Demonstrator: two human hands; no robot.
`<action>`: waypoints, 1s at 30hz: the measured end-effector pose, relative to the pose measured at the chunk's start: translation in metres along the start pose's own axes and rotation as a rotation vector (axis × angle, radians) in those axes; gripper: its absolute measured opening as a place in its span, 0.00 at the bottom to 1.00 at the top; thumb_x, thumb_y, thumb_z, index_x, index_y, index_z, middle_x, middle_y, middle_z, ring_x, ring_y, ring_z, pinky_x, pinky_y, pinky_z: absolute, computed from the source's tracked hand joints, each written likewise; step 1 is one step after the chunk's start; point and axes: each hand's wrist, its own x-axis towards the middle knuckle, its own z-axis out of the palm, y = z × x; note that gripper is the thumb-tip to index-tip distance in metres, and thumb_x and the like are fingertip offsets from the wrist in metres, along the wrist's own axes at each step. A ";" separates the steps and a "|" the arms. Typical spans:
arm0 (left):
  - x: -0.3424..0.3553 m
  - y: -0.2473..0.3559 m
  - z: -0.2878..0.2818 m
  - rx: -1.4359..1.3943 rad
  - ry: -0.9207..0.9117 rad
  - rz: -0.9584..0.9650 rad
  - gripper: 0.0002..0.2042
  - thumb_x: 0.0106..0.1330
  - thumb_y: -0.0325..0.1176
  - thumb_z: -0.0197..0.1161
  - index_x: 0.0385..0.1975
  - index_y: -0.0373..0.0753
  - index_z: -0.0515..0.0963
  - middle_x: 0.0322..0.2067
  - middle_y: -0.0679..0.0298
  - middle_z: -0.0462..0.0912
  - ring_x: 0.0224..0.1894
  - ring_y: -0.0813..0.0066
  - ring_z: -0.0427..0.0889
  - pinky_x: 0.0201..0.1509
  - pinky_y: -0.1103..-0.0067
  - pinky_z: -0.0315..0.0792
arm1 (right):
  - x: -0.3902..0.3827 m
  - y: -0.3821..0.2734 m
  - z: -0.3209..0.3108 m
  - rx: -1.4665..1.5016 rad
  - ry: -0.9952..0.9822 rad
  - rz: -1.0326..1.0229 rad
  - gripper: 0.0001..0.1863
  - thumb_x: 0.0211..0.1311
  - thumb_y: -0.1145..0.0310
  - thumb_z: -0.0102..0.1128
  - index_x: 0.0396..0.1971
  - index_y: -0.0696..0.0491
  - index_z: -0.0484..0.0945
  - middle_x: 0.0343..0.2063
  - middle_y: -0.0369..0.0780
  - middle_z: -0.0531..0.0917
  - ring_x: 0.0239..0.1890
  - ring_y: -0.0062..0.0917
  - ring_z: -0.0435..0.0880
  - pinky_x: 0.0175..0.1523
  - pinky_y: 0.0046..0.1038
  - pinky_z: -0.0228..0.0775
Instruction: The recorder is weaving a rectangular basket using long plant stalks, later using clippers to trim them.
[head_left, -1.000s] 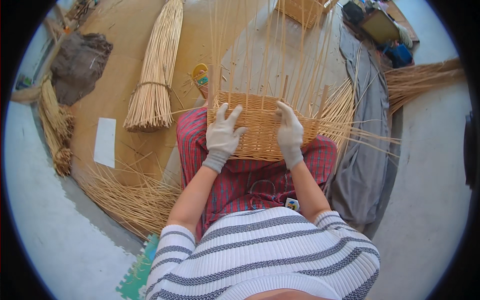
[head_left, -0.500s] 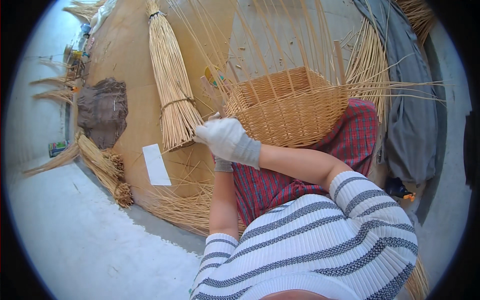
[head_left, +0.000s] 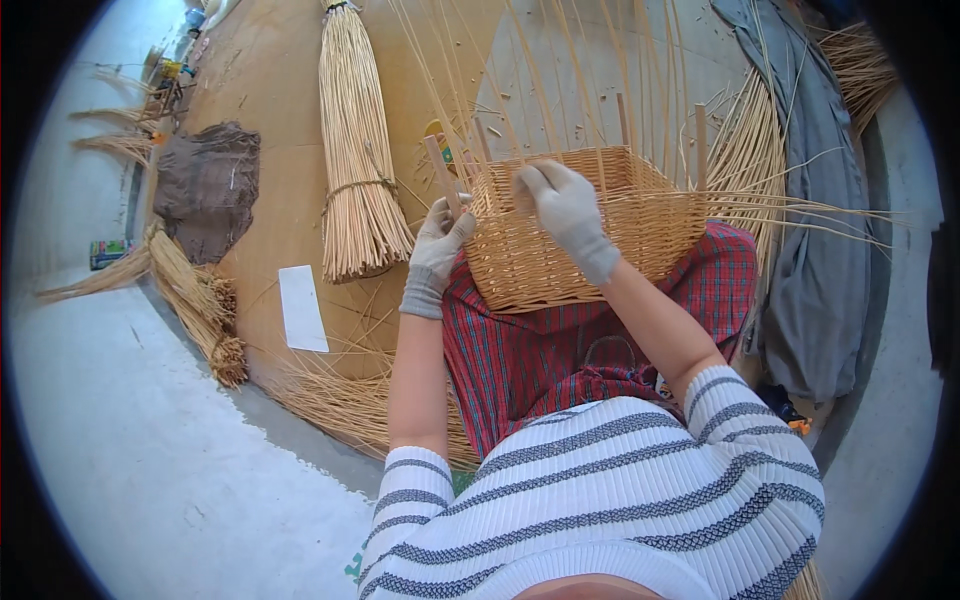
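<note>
A half-woven tan wicker basket, with tall thin stakes rising from it, rests on my lap over red plaid cloth. My left hand, in a white-grey knit glove, grips the basket's left corner around a flat wooden stick. Over the front wall's upper edge, my gloved right hand has its fingers curled in a pinch among the stakes; what they hold is hidden. Long loose strands stick out to the right from the basket's top.
A tied bundle of pale rods lies beyond my left hand. Left are a brown cloth, a white sheet and straw bundles. Loose rods lie lower left. Right are more rods and a grey cloth.
My hands, together at the basket's left half a second ago, are apart: the right has moved rightward and up onto the basket. Since a second ago, the view has also swung.
</note>
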 end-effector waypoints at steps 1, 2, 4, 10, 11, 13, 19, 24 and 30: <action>0.003 -0.003 0.000 -0.003 -0.014 0.034 0.16 0.69 0.34 0.68 0.52 0.40 0.74 0.44 0.67 0.79 0.49 0.76 0.77 0.56 0.75 0.73 | 0.012 -0.014 0.010 -0.311 0.090 -0.289 0.08 0.70 0.65 0.59 0.41 0.52 0.83 0.36 0.45 0.88 0.31 0.40 0.87 0.36 0.37 0.78; 0.005 -0.007 0.001 0.071 0.040 0.066 0.14 0.70 0.34 0.67 0.52 0.40 0.75 0.43 0.68 0.79 0.48 0.77 0.76 0.55 0.76 0.72 | 0.024 -0.028 0.027 -0.364 0.125 -0.474 0.10 0.70 0.66 0.59 0.45 0.50 0.83 0.38 0.46 0.88 0.35 0.45 0.86 0.42 0.41 0.76; 0.005 -0.016 0.006 0.145 0.092 0.098 0.13 0.71 0.35 0.66 0.51 0.41 0.75 0.42 0.69 0.78 0.46 0.78 0.76 0.54 0.76 0.71 | 0.045 -0.052 0.050 -0.411 0.195 -0.696 0.13 0.69 0.67 0.58 0.50 0.49 0.82 0.39 0.48 0.87 0.39 0.49 0.85 0.47 0.44 0.74; 0.004 -0.026 0.017 -0.123 0.212 0.123 0.08 0.68 0.32 0.68 0.42 0.40 0.79 0.36 0.71 0.78 0.40 0.81 0.74 0.49 0.79 0.70 | 0.009 -0.018 -0.041 -0.044 -0.132 -0.243 0.20 0.74 0.71 0.52 0.63 0.44 0.77 0.31 0.38 0.85 0.32 0.20 0.82 0.40 0.26 0.77; 0.005 -0.028 0.019 -0.123 0.223 0.132 0.10 0.67 0.31 0.69 0.45 0.39 0.78 0.37 0.70 0.78 0.41 0.79 0.75 0.50 0.79 0.71 | -0.012 -0.003 -0.075 -0.069 -0.180 -0.194 0.20 0.75 0.73 0.50 0.63 0.45 0.77 0.30 0.36 0.84 0.32 0.15 0.79 0.40 0.23 0.76; 0.005 -0.034 0.024 -0.135 0.229 0.142 0.13 0.67 0.31 0.69 0.48 0.39 0.77 0.39 0.68 0.79 0.43 0.77 0.76 0.52 0.78 0.71 | -0.064 0.031 -0.122 -0.313 0.076 -0.350 0.21 0.73 0.79 0.46 0.60 0.48 0.79 0.33 0.37 0.84 0.30 0.15 0.79 0.38 0.22 0.75; 0.002 -0.055 0.028 -0.161 0.453 0.294 0.23 0.69 0.32 0.66 0.62 0.37 0.68 0.55 0.58 0.78 0.54 0.70 0.78 0.62 0.73 0.71 | -0.153 0.036 -0.214 -0.262 0.295 -0.094 0.18 0.73 0.79 0.51 0.58 0.53 0.79 0.41 0.37 0.85 0.42 0.21 0.83 0.48 0.21 0.77; 0.039 -0.018 0.006 -0.340 0.290 0.394 0.25 0.77 0.50 0.52 0.63 0.37 0.71 0.50 0.57 0.82 0.53 0.66 0.80 0.63 0.72 0.73 | -0.038 -0.006 -0.213 -0.239 0.701 -0.784 0.18 0.73 0.70 0.59 0.59 0.58 0.76 0.44 0.39 0.85 0.45 0.22 0.83 0.50 0.23 0.74; 0.011 0.004 0.034 -0.243 0.374 0.153 0.20 0.74 0.54 0.58 0.43 0.40 0.81 0.22 0.74 0.73 0.16 0.87 0.67 0.16 0.88 0.61 | 0.035 -0.020 -0.199 0.101 0.485 -0.062 0.24 0.63 0.50 0.71 0.42 0.58 0.82 0.28 0.33 0.81 0.32 0.18 0.76 0.39 0.24 0.69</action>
